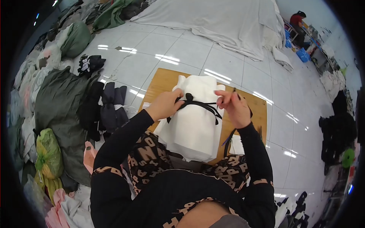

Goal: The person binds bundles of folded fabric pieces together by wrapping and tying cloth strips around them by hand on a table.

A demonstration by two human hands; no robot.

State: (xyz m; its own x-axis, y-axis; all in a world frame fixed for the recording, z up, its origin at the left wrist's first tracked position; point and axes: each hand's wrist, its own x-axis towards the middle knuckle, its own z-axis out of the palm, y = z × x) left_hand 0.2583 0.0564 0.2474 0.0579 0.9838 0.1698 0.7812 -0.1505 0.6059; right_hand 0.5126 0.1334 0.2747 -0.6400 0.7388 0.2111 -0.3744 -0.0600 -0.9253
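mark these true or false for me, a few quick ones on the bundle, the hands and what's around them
1. A black tie crosses the white stack. True.
2. The left hand is flat on the floor. False: the left hand is at the black tie.
3. The white stack lies on a wooden board. True.
4. The person's sleeves are plain white. False: the sleeves are mainly black.
5. The right hand has its fingers bent. True.
6. A yellow-green bag sits at the picture's right edge. False: the yellow-green bag is on the left side.
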